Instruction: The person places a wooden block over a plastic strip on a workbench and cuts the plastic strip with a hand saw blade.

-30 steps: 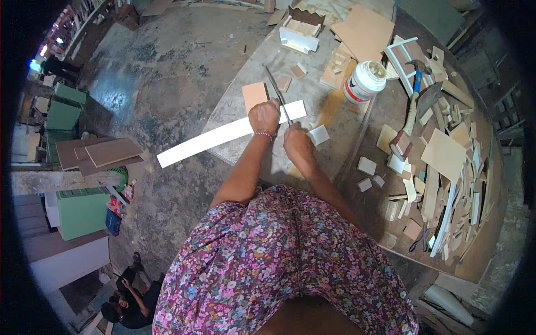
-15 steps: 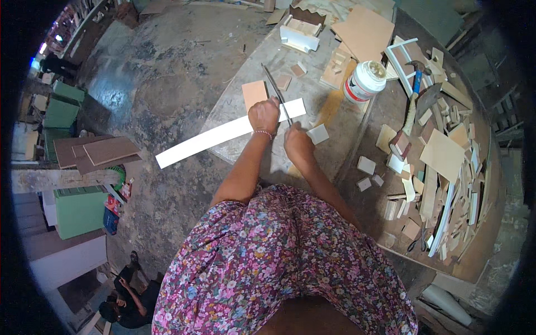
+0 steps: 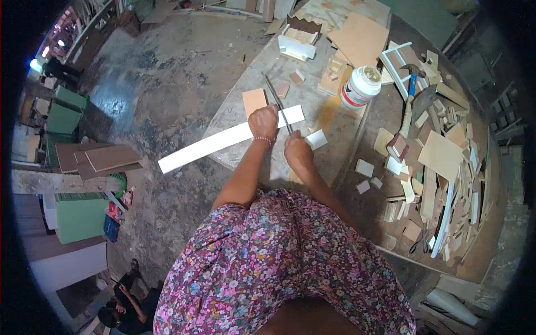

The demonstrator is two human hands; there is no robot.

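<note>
A long white strip of board (image 3: pixel 206 144) lies aslant across the work surface, its left end jutting past the edge over the floor. My left hand (image 3: pixel 262 123) is closed over the strip, pressing it down near its right part. In my right hand (image 3: pixel 298 149) is the near end of a narrow saw-like blade (image 3: pixel 272 86); its grip is hidden by the fingers. The blade crosses the strip just right of my left hand. A small tan board (image 3: pixel 254 97) lies beyond my left hand. To the right of the blade rests a white offcut (image 3: pixel 317 140).
A white tub (image 3: pixel 360 89) stands at the right, near a hammer (image 3: pixel 412 84) with a blue handle. Many wood offcuts (image 3: pixel 441 156) are heaped farther right. A small white box-shaped piece (image 3: pixel 297 46) sits at the back. Another person (image 3: pixel 131 307) is low at the left.
The whole view has shifted slightly. My right hand and the blade seem to have come a little toward me; my left hand stays on the white strip.
</note>
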